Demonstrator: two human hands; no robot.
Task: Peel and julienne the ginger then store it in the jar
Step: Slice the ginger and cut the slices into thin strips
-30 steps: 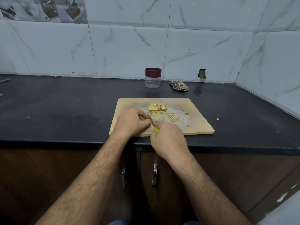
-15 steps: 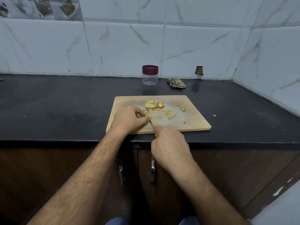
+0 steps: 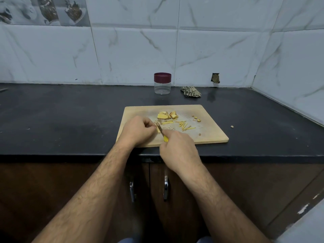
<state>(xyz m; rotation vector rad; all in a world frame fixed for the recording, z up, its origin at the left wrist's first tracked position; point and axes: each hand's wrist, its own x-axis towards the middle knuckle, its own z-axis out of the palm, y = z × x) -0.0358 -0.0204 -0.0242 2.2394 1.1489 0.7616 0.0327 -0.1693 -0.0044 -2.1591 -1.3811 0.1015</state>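
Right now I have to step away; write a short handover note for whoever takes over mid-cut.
Left hand pins a small ginger slice on the wooden cutting board.
Right hand grips the yellow-handled knife, blade on that slice.
Done: yellow julienne strips lie mid-board.
Left: cut the ginger chunks behind them, then fill the clear jar with maroon lid, closed, at the wall.

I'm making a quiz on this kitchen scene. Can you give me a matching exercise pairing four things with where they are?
Things:
1. jar
2. knife
3. ginger strips
4. cloth

Places:
A. in the right hand
B. crumpled on the counter by the wall, right of the jar
C. loose on the cutting board
D. lidded, behind the board by the wall

Pairs: 1-D, 2-A, 3-C, 4-B
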